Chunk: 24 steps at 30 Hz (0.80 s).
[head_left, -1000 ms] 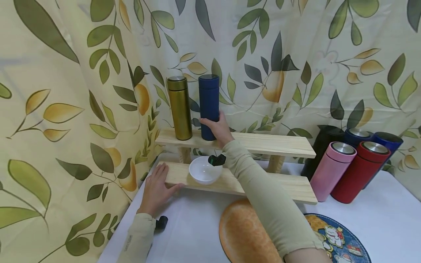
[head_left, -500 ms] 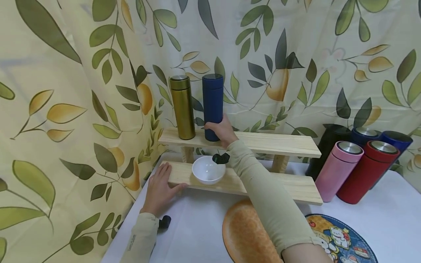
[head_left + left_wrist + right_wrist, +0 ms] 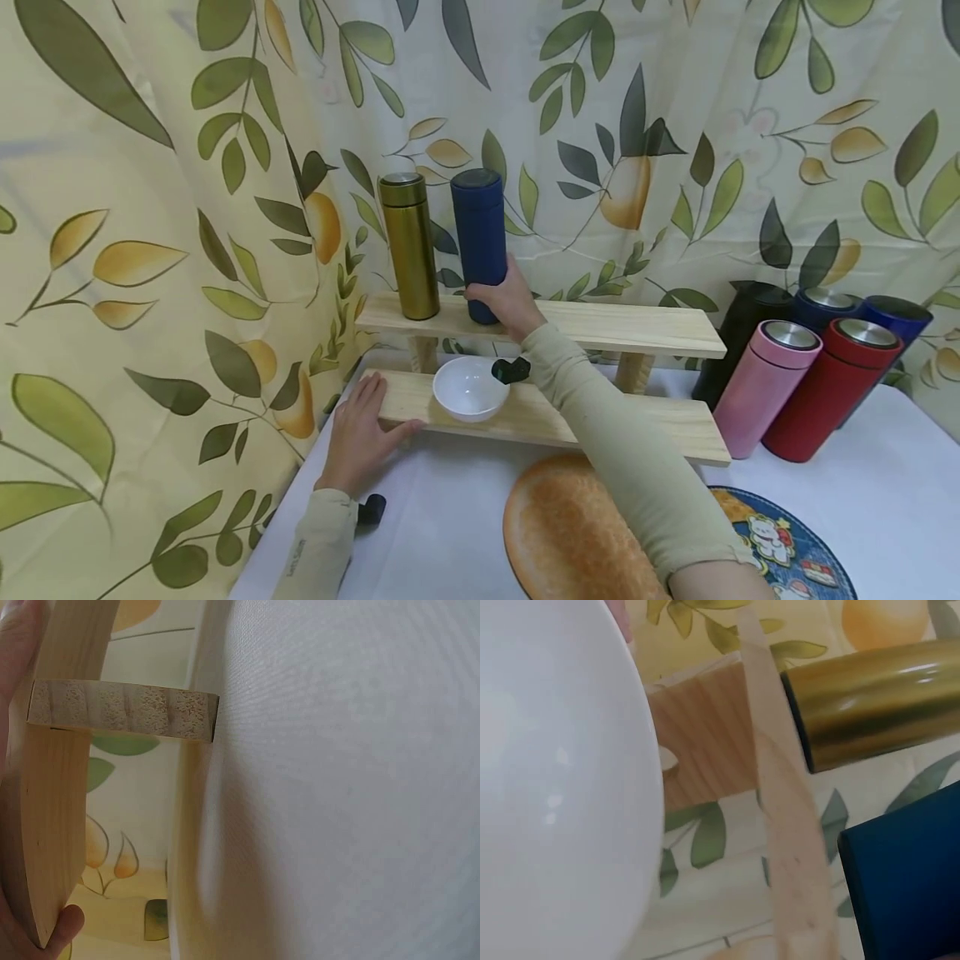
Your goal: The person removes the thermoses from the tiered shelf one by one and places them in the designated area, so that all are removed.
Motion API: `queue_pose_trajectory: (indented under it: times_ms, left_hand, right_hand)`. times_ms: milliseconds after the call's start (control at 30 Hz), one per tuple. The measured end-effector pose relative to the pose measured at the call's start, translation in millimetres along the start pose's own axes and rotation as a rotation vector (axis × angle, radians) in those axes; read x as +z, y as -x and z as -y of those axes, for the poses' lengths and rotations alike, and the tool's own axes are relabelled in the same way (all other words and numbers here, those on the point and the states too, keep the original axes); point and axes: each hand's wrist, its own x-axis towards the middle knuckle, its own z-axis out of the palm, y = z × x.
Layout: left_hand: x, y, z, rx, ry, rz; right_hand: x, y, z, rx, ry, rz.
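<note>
My right hand [image 3: 512, 302] grips the lower part of a dark blue thermos flask [image 3: 480, 237] at the upper shelf board [image 3: 607, 325]. The flask leans slightly, its top toward the left. Left of it a gold thermos flask [image 3: 408, 250] stands upright on the same board. My left hand [image 3: 363, 442] holds the left end of the lower wooden shelf board [image 3: 652, 421], thumb along the front edge. In the left wrist view a fingertip [image 3: 69, 922] curls past the board's end. A white bowl [image 3: 471, 389] sits on the lower board, partly overlapped by the right wrist camera.
At the right stand pink [image 3: 768, 387], red [image 3: 832, 392], black [image 3: 742, 333] and blue flasks, close together. A bread-patterned round mat [image 3: 570, 525] and a blue cartoon mat [image 3: 802, 550] lie on the white table [image 3: 427, 517]. A leaf-print curtain [image 3: 675, 125] hangs behind and at the left.
The blue flask's base has shifted slightly right, away from the gold flask, and the flask now leans a little. My right hand has moved with it. The left hand stays on the lower board.
</note>
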Motion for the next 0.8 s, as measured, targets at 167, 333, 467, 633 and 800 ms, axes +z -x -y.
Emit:
queue_pose_trajectory:
  times_ms: [167,333,467,633,800]
  left_hand:
    - [0.0,-0.7,-1.8,0.035,-0.004,-0.026]
    - [1.7,-1.2,-2.0,0.04,-0.001,-0.028]
    - [2.9,0.5,-1.7,0.036,-0.005,-0.027]
    - [1.5,2.1,-0.7,0.034,-0.01,-0.023]
    - [1.0,3.2,-1.5,0.034,-0.007,-0.022]
  right_hand:
    - [-17,5.0,15,-0.023,0.05,-0.01]
    - [-38,9.7,28,-0.048,0.072,-0.025]
    - [-52,12.8,35,-0.048,0.055,-0.03]
    - [-71,19.0,45,-0.042,0.067,-0.05]
    - [-97,25.7,53,-0.061,0.073,-0.079]
